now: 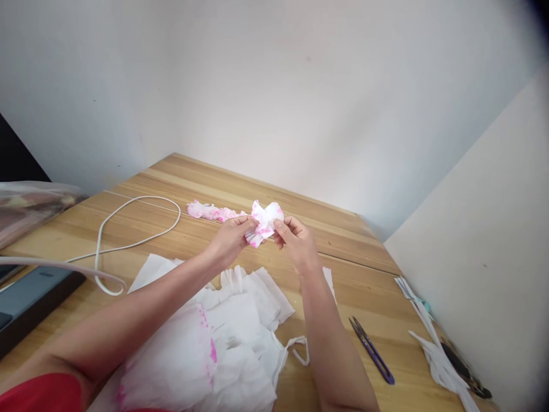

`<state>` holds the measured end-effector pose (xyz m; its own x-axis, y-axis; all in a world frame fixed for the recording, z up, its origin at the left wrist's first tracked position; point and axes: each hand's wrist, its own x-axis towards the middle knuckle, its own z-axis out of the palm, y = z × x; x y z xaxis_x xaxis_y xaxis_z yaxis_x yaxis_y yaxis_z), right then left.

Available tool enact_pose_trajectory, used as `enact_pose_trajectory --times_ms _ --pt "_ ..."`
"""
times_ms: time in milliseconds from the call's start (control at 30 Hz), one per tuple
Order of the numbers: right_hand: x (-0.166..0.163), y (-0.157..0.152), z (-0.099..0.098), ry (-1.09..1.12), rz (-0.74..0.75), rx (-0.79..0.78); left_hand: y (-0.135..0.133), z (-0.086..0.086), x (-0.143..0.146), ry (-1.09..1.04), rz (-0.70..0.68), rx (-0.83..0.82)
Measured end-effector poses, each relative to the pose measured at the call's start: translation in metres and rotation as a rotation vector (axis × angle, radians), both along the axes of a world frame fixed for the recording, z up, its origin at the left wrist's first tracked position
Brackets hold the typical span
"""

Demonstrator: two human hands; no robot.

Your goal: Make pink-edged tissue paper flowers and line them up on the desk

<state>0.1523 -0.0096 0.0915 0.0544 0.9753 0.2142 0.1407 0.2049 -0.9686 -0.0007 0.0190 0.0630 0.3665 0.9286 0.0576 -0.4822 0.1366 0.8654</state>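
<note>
Both my hands are raised over a wooden table (343, 286) and pinch a small pleated bundle of white tissue paper with pink-stained edges (266, 220). My left hand (231, 237) grips its left side with fingers closed. My right hand (295, 240) pinches its right side between thumb and fingers. The bundle fans out at the top like a bow.
A heap of white tissue sheets with pink marks (223, 337) lies below my arms. A pink-stained paper strip (210, 212) rests behind my hands. A white cord (128, 240) loops at left, purple-handled snips (373, 349) lie at right, paper strips (433, 343) near the right wall.
</note>
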Motion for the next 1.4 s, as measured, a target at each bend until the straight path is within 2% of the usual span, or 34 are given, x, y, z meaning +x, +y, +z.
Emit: enact_pose_trajectory --times_ms 233,333,467,567,667,733,900,1100,1233,1300,1400 --pt "-0.004 -0.011 0.003 -0.023 0.009 0.080 -0.003 0.005 -0.004 0.145 0.229 0.231" --pt "-0.006 -0.014 0.006 -0.089 -0.008 0.089 -0.005 0.008 -0.005 0.181 0.271 0.283" --pt "-0.009 -0.014 0.007 -0.208 -0.020 0.072 -0.006 0.006 -0.004 0.120 0.231 0.214" --pt "-0.009 -0.012 0.006 -0.225 -0.019 0.072 -0.005 0.006 -0.004 0.010 0.135 0.114" --pt "-0.010 -0.012 0.005 -0.256 -0.042 0.088 -0.006 0.008 -0.004 0.005 -0.006 0.138" --pt "-0.011 -0.013 0.004 -0.294 -0.066 0.102 -0.008 0.011 -0.005 0.044 -0.052 0.161" --pt "-0.013 -0.014 0.005 -0.289 -0.058 0.098 -0.009 0.012 -0.004 0.126 0.009 0.130" --pt "-0.008 -0.009 0.004 -0.279 -0.019 0.069 -0.003 0.009 -0.006 -0.041 0.022 0.019" --pt "-0.003 -0.004 0.001 -0.243 -0.005 0.055 -0.001 0.010 -0.007 -0.070 0.013 -0.006" --pt "-0.002 -0.004 0.001 -0.208 -0.006 0.048 -0.002 0.010 -0.007 -0.006 0.043 0.024" --pt "-0.003 -0.006 0.003 -0.176 -0.024 0.065 -0.004 0.011 -0.006 0.187 0.141 0.169"
